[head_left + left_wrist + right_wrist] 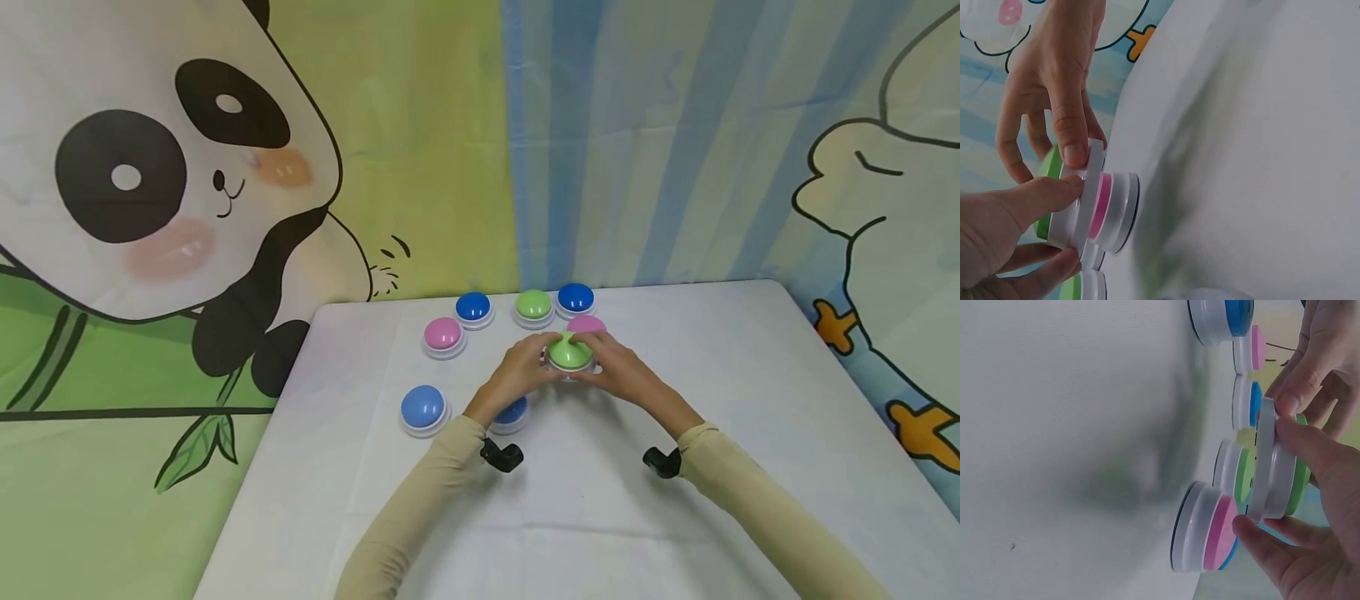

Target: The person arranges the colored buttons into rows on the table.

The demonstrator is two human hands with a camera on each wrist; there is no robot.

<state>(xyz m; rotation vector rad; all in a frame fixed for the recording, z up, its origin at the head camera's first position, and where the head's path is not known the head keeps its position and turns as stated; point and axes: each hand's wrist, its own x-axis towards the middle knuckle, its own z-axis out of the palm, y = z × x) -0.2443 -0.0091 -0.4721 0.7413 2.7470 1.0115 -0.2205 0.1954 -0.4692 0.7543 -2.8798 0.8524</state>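
Note:
A round push button with a green dome [570, 353] and a white base is held up off the table between both hands. My left hand [517, 371] grips its left side, thumb on the white base [1071, 215]. From the other side my right hand [628, 372] grips it the same way, with thumb and fingers around the rim. In the right wrist view the base's underside edge faces a pink button [1219, 534] standing on the table, with a gap between them. The head view shows that pink button partly hidden behind the held one.
On the white table [675, 533], a green button [533, 305] and two blue buttons [473, 307] [576, 297] stand at the back. Leftward are a pink button [443, 334] and a lighter blue one [422, 407]. Another blue button [512, 413] sits partly hidden by my left wrist.

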